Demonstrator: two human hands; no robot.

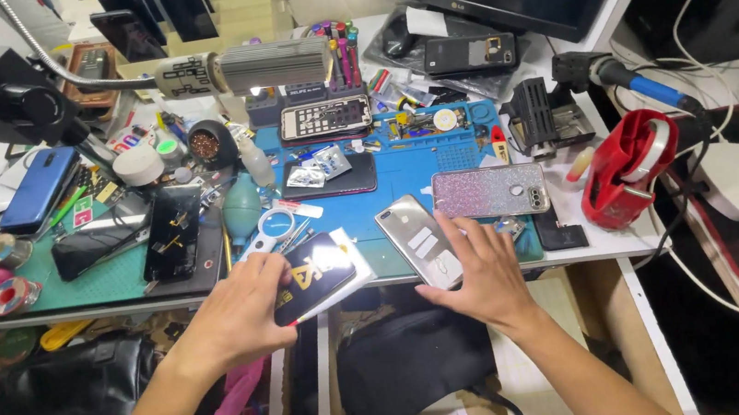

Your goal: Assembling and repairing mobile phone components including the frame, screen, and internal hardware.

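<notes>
left hand (pixel 238 317): fingers curled over the near-left corner of a black phone screen panel (pixel 311 276), holding it with a white sheet or box under it; grip from the near side, thumb hidden.
right hand (pixel 481 274): spread flat, fingertips pressing on the near end of a silver phone (pixel 420 242) lying back-up; no pinch.
panel position: at the desk's front edge, near end overhanging it, left of centre.
panel axis: long axis runs near-left to far-right, away from the left hand.
silver phone position: front edge of the blue mat (pixel 402 171), just right of the panel, apart from it.
silver phone axis: tilted, far end leaning left, near end under the right hand.
nearer hand: each hand is on its own item; the two nearly meet at desk centre.
neighbours: glitter-back phone (pixel 490 191) just beyond the right fingertips, lying crosswise; magnifier (pixel 273 225) just past the panel; red tape dispenser (pixel 629 167) toward the desk's right edge.
</notes>
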